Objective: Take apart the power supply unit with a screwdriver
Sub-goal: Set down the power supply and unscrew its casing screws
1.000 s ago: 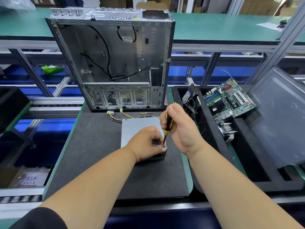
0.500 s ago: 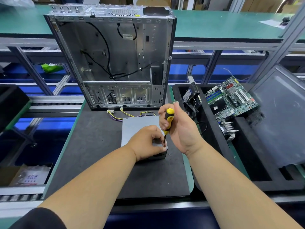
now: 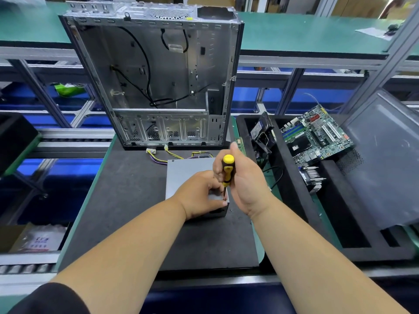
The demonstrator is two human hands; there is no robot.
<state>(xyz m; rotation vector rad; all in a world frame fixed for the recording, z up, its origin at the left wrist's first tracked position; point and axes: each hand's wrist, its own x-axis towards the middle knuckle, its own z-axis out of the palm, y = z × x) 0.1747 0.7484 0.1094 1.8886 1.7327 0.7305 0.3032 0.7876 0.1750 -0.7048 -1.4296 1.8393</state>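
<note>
PSU (image 3: pixel 188 175) lies centre frame on the black mat (image 3: pixel 127 200), wires toward the case (image 3: pixel 158 75). Right hand (image 3: pixel 244 186) wraps the screwdriver (image 3: pixel 227 171); shaft near vertical, tip down at PSU's near right corner, just beside left hand (image 3: pixel 199 198), fingers curled pinching there. Tip contact hidden. No readable writing on PSU.

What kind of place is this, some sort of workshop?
Probably a computer teardown or recycling line. A stripped computer case stands on the bench, a pulled motherboard lies in a foam tray, and a roller conveyor runs alongside.
</note>
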